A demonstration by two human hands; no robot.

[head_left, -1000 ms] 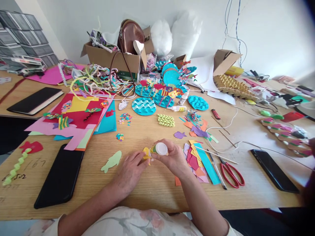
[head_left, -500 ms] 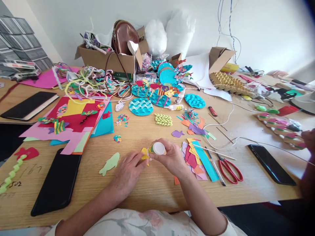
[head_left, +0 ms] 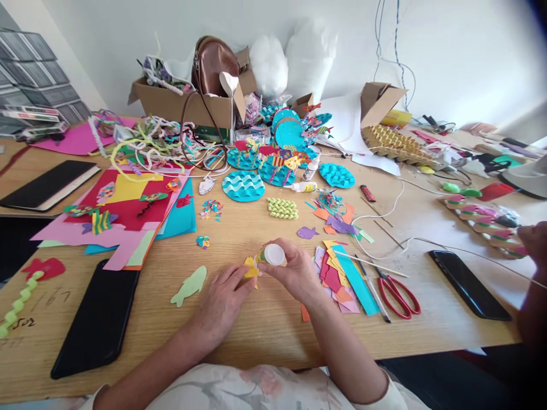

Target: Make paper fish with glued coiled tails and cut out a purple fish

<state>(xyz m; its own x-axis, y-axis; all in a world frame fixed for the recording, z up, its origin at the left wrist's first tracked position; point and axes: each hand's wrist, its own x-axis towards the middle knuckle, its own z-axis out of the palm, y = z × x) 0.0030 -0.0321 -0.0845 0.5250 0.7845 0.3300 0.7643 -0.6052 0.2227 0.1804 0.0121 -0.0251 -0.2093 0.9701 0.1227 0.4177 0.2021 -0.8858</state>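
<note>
My right hand (head_left: 293, 267) is wrapped round a small glue bottle (head_left: 273, 255), tipped over so that its round white base faces up toward me. Its nozzle end points down at a yellow paper fish cutout (head_left: 251, 267) on the table. The fingers of my left hand (head_left: 228, 290) hold the yellow cutout at its edge; part of it is hidden under them. Left of that hand lies a pale green paper fish (head_left: 189, 286). A purple paper fish (head_left: 307, 232) rests beyond my right hand.
Red-handled scissors (head_left: 399, 295), a pen (head_left: 376, 293) and paper scraps (head_left: 331, 276) lie to the right. Two phones flank the work: a black one (head_left: 96, 319) left, another (head_left: 470, 285) right. Blue wavy discs (head_left: 243, 187) stand farther back. Another person's hand (head_left: 532, 242) shows at the right edge.
The whole view has shifted slightly left. My hands keep nearly the same pose, with the glue bottle still over the yellow cutout and moved only very slightly.
</note>
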